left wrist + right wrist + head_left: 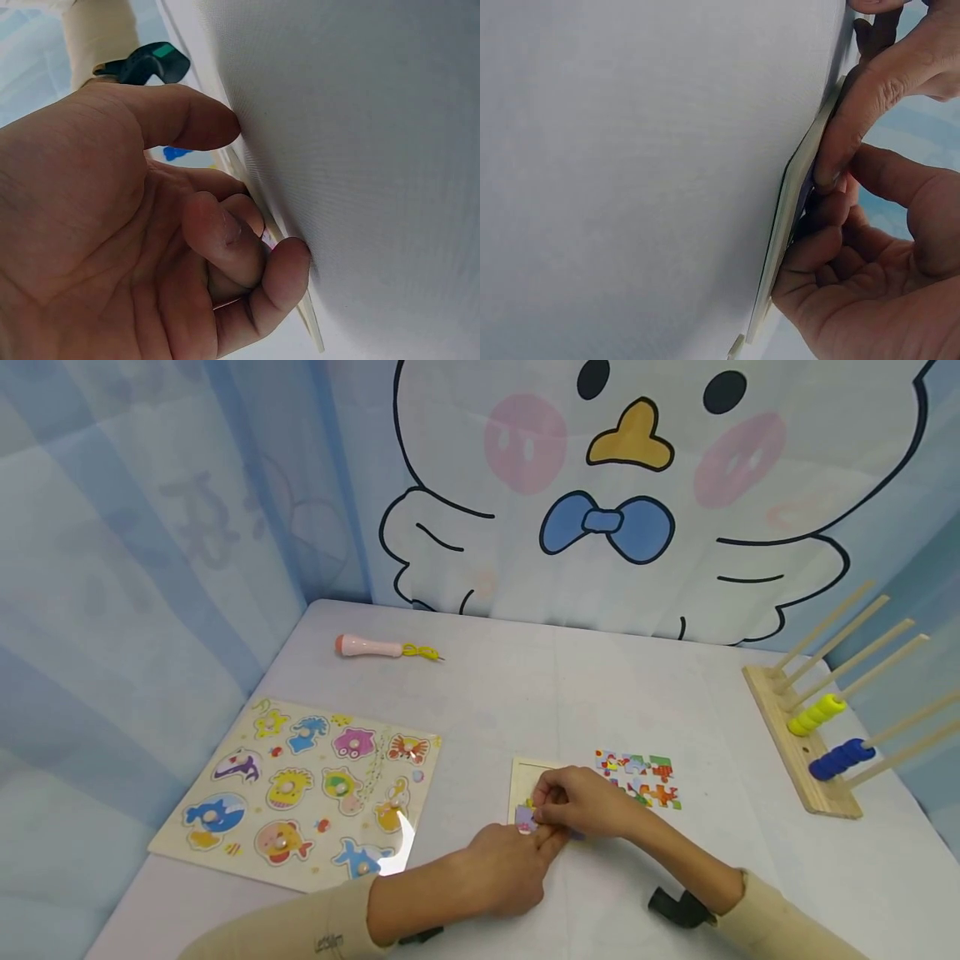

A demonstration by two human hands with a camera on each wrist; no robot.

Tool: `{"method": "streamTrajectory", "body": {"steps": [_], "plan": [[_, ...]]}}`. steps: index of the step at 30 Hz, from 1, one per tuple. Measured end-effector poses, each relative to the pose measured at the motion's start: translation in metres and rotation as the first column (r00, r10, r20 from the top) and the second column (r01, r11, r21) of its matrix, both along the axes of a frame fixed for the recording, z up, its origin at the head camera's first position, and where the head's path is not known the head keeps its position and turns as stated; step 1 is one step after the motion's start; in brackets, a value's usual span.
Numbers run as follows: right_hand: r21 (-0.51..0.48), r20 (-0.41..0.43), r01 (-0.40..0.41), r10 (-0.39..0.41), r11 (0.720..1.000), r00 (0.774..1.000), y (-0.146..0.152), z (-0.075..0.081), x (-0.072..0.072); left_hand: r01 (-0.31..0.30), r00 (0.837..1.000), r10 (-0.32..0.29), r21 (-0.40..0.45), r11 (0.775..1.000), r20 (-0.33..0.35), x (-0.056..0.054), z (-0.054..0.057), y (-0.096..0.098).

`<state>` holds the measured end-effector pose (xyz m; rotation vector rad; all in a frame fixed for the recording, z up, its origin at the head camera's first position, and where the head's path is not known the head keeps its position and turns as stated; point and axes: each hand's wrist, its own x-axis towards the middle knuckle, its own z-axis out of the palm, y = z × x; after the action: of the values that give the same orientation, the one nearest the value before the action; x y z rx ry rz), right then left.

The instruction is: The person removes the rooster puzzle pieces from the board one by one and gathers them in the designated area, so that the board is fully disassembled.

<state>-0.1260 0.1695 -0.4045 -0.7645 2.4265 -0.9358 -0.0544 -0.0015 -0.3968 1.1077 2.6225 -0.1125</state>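
A small wooden puzzle tray (522,773) lies on the table before the person, partly covered by both hands. Purple puzzle pieces (525,819) show in its lower part. The right hand (588,802) bends over the tray, thumb and fingertips pinched together at a piece that the fingers mostly hide. From the near side, the left hand (510,868) reaches in and presses an extended finger (866,112) on the tray's pieces, beside the right fingertips. In the left wrist view, the left thumb (199,120) meets the tabletop near the tray's edge, with other fingers bent.
Loose jigsaw pieces (652,767) lie right of the tray. A wooden peg puzzle board (247,802) with sea animals is at left, and a pink pen-like toy (371,647) behind it. A bead stand (795,739) with upright rods occupies the right side. Printed curtains (480,560) border the table.
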Motion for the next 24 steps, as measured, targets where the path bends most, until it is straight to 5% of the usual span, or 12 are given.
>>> {"method": "streamTrajectory", "body": {"steps": [15,24], "plan": [[-0.091,0.026,0.078,-0.076,0.993,0.997,0.0,-0.002,0.001,0.006,0.999,-0.005,0.007,1.0,-0.035,0.0,0.0,-0.001],[-0.119,0.068,0.234,-0.227,0.965,0.972,0.029,0.018,-0.002,-0.025,0.999,0.025,0.002,1.0,0.039,0.0,0.0,0.0]]}}
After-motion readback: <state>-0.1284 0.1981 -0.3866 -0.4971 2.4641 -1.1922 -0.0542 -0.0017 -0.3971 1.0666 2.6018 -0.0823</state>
